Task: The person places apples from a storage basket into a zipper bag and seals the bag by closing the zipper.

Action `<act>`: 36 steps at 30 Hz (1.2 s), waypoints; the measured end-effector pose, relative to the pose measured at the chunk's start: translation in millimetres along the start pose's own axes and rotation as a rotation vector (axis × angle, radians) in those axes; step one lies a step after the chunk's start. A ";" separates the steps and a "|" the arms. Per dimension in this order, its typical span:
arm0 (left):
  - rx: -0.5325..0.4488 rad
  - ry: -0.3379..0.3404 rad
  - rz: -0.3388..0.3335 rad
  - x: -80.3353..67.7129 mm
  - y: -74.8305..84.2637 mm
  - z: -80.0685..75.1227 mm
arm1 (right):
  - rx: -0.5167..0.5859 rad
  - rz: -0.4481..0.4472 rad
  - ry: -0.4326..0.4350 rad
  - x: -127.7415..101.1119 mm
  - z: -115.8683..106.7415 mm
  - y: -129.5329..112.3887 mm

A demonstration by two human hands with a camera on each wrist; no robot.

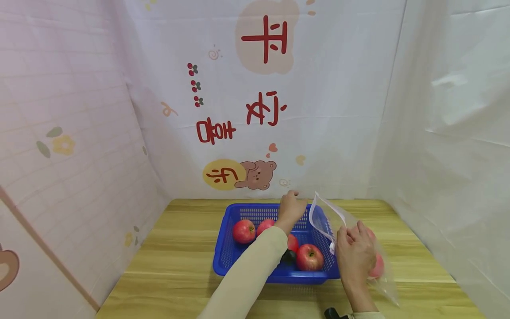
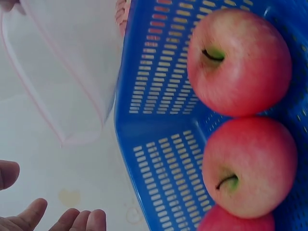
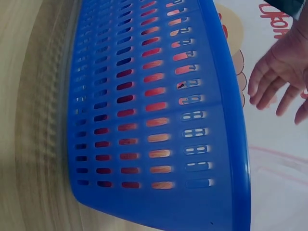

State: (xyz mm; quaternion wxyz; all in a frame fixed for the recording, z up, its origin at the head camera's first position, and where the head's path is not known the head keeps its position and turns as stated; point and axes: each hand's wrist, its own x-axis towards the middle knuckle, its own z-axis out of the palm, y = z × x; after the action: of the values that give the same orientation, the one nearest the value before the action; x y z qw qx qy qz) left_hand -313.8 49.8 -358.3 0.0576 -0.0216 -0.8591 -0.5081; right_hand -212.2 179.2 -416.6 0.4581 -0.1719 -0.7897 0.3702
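I log a blue basket [image 1: 227, 257] at mid-table on the wooden table [image 1: 167, 266], set against a printed cloth backdrop [image 1: 263, 110].

Left hand [image 1: 292, 207]: it hovers above the far right part of the basket, close to the mouth of the bag [image 1: 324, 217]. In the left wrist view its fingers [image 2: 72, 220] are spread and relaxed, holding nothing. The sleeve [image 1: 251, 270] crosses over the basket from the near side.

Right hand [image 1: 353, 253]: it is at the right edge of the basket, fingers curled round the clear zip bag and pinching it near the zipper end. The bag stands up with its mouth open towards the left hand. One red apple [image 1: 377, 266] sits inside the bag, to the right of the hand, partly hidden by it.

In the basket I count four more apples: one at the left [image 1: 244, 231], one beside it [image 1: 265, 225], one mostly hidden under the sleeve [image 1: 292, 243], and one at the near right [image 1: 309, 257]. A small dark item [image 1: 288, 256] lies next to that last apple; I cannot tell what it is.

The right wrist view shows the basket's slotted wall up close and blurred, with the left hand beyond it.
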 end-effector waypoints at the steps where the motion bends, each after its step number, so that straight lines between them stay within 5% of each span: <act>1: 0.006 -0.001 0.000 0.6 -1.4 -2.2 | 0.001 0.000 -0.001 0.1 -0.2 0.4; 36: -0.133 -0.156 0.003 10.7 -42.1 -66.8 | 0.020 -0.002 -0.017 0.6 -7.6 5.0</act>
State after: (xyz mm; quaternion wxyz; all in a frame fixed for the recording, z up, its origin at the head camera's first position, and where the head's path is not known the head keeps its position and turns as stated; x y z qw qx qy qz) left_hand -323.3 -29.2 -361.8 -0.0103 -0.0664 -0.8253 -0.5607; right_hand -206.4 186.1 -417.6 0.4534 -0.1635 -0.7900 0.3789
